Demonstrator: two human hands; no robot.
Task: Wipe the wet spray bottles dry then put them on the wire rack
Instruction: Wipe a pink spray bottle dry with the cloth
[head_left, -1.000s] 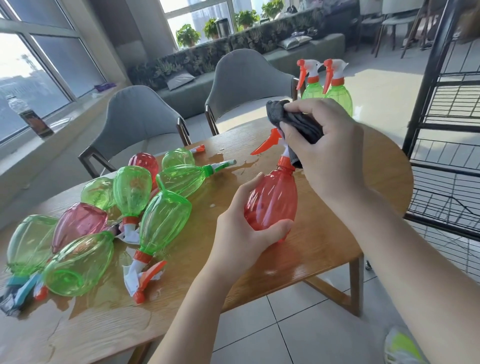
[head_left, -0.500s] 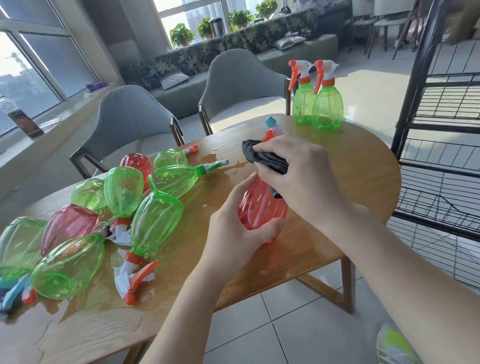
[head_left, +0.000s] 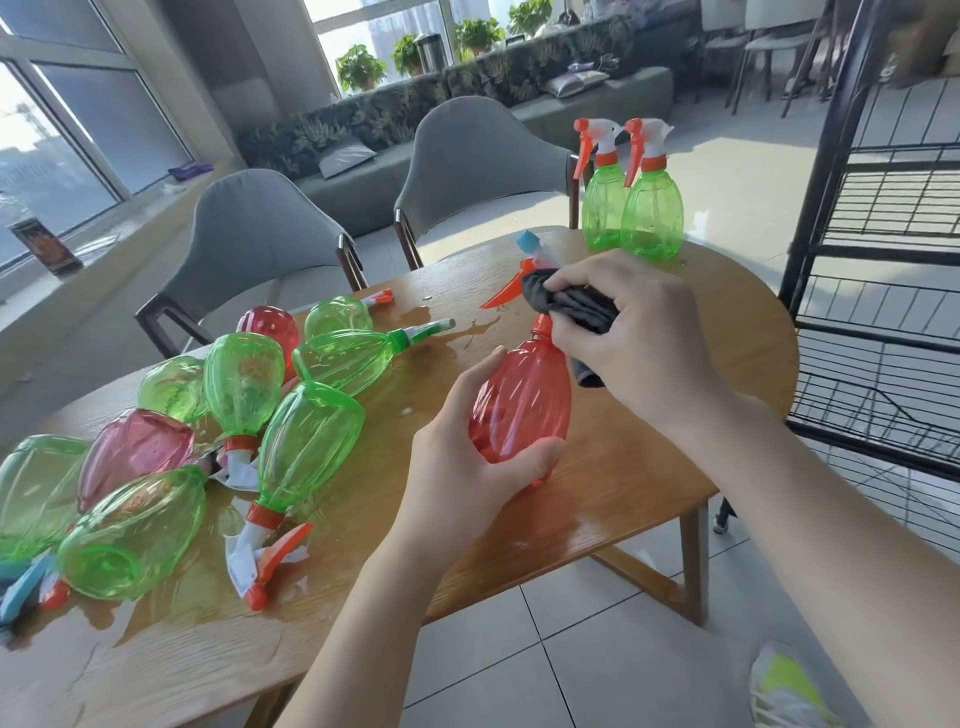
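My left hand (head_left: 467, 467) grips the base of a red spray bottle (head_left: 522, 405), held tilted above the wooden table (head_left: 649, 467). My right hand (head_left: 639, 338) holds a dark grey cloth (head_left: 576, 312) wrapped round the bottle's neck, just below its orange trigger and blue nozzle tip. Several green and red spray bottles (head_left: 311, 436) lie on their sides in a wet pile at the table's left. Two green bottles (head_left: 631, 208) stand upright at the far edge. The black wire rack (head_left: 883, 291) stands to the right of the table.
Water pools on the table around the lying bottles and near the middle (head_left: 467, 327). Two grey chairs (head_left: 260, 249) stand behind the table. A shoe (head_left: 789, 691) shows on the tiled floor at the lower right. A window sill runs along the left.
My right hand with the cloth slid down from the bottle's spray head to its body, then back up to the neck. My left hand kept its hold on the base.
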